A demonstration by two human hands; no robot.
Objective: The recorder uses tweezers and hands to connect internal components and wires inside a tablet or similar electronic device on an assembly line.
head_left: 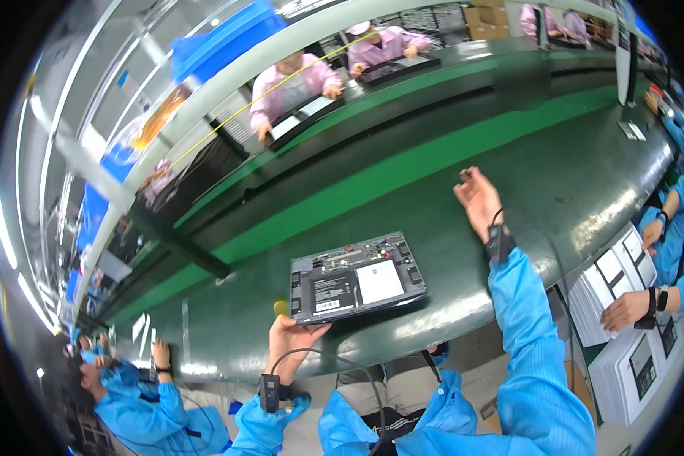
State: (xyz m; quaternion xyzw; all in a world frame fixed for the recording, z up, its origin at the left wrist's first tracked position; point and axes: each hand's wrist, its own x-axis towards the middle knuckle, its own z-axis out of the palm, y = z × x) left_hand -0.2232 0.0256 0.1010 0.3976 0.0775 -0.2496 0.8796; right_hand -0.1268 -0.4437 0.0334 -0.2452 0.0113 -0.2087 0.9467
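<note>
My left hand grips the near left corner of an opened tablet-like device, fingers beneath its edge. The device is tilted up a little over the bench, its inside facing me. A circuit board runs along its far side. Nearer lie a black battery label and a white rectangular panel. Out over the bench to the right, apart from the device, my right hand is raised palm up with curled fingers. Something small and dark shows at its fingertips, too small to name.
The green workbench curves across the view. At right, another person's hand rests by stacked white trays. Another worker's hand is at far left beside white strips. Workers in pink handle dark panels across the bench.
</note>
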